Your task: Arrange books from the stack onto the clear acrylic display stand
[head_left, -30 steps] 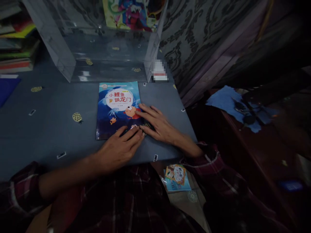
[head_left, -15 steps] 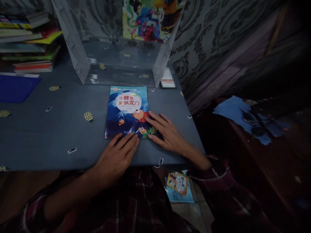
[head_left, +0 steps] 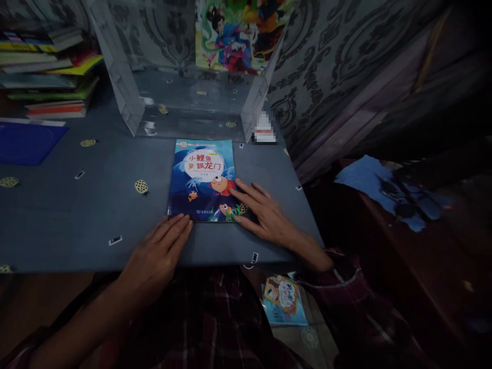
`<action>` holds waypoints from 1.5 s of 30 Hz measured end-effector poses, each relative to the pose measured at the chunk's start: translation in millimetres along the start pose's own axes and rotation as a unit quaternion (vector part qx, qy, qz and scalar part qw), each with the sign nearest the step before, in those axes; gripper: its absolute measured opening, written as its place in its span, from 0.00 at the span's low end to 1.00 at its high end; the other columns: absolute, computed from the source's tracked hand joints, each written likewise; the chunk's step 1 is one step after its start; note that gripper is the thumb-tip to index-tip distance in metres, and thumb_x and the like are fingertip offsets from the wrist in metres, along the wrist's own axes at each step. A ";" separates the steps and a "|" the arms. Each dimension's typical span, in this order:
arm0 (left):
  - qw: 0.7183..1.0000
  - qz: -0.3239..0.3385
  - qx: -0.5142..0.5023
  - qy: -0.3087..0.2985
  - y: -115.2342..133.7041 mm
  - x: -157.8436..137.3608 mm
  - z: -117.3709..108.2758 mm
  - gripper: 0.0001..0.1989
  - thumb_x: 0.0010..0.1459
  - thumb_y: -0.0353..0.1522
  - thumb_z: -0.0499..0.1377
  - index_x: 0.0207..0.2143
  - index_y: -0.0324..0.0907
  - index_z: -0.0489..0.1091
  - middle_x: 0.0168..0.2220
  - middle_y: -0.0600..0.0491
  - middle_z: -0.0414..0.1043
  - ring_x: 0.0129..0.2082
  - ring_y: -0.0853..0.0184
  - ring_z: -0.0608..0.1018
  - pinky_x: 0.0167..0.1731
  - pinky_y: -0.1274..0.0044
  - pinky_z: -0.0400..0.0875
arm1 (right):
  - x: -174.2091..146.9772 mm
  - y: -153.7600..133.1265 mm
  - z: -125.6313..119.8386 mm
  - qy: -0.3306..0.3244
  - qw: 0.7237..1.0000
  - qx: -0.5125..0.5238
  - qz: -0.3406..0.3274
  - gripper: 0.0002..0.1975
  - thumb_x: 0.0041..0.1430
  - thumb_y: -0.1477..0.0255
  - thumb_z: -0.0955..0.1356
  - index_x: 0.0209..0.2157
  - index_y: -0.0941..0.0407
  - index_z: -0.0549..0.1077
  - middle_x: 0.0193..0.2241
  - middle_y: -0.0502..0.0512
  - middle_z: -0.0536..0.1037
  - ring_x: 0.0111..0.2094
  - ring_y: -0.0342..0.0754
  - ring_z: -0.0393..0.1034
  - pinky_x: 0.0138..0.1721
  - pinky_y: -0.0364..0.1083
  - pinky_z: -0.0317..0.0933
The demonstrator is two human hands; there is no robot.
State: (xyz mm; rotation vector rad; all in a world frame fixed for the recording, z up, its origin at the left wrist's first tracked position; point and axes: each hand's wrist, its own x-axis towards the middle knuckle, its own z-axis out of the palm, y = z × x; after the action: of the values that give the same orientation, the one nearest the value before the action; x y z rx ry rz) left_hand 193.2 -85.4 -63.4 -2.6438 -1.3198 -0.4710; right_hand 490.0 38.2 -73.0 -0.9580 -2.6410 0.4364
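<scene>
- I see the blue book [head_left: 202, 180] flat on the table [head_left: 96, 205], just in front of the clear rack [head_left: 132, 119];
- I see the left hand [head_left: 157, 256] flattened, grasping nothing, fingertips at the book's edge farthest from the rack;
- the right hand [head_left: 265, 212] lies spread, likewise grasping nothing, beside the book;
- stacked books [head_left: 57, 82] sit left of the rack.
</scene>
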 end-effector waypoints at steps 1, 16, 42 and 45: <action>1.000 -0.007 -0.005 0.002 -1.2 -2.1 -0.5 0.28 0.62 0.20 0.48 0.65 0.29 0.63 0.61 0.37 0.71 0.62 0.54 0.73 0.59 0.63 0.73 | -0.1 0.2 0.0 -0.004 1.000 0.001 0.002 0.32 0.73 0.56 0.60 0.72 0.50 0.51 0.73 0.60 0.53 0.73 0.56 0.48 0.70 0.67 0.48; 0.993 -0.089 -0.063 -0.033 -48.4 43.1 2.8 0.20 0.72 0.38 0.48 0.58 0.39 0.71 0.59 0.41 0.72 0.58 0.53 0.74 0.56 0.57 0.72 | 23.5 -1.8 -11.1 -0.046 0.998 -0.007 0.036 0.36 0.68 0.52 0.65 0.70 0.57 0.60 0.72 0.69 0.53 0.73 0.65 0.45 0.69 0.69 0.47; 0.859 -0.324 -0.389 0.078 -108.5 114.2 36.3 0.26 0.60 0.41 0.60 0.59 0.42 0.65 0.57 0.44 0.72 0.55 0.53 0.76 0.57 0.58 0.71 | 119.7 30.2 17.4 0.063 0.984 -0.012 0.168 0.34 0.70 0.58 0.62 0.68 0.66 0.61 0.71 0.73 0.55 0.73 0.62 0.48 0.71 0.62 0.46; 0.698 -0.421 -0.556 0.163 -109.7 119.1 34.3 0.27 0.55 0.36 0.66 0.56 0.42 0.66 0.53 0.46 0.75 0.43 0.62 0.81 0.42 0.70 0.79 | 117.5 32.5 18.7 0.075 0.985 0.008 0.157 0.34 0.69 0.57 0.62 0.68 0.64 0.61 0.71 0.72 0.55 0.73 0.63 0.48 0.71 0.64 0.47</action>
State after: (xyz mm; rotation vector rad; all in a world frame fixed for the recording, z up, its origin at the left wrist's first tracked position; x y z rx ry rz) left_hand 180.0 79.5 -55.6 -1.9923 -2.5897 -2.3682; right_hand 415.2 135.9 -82.0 -1.3541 -2.3546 0.4361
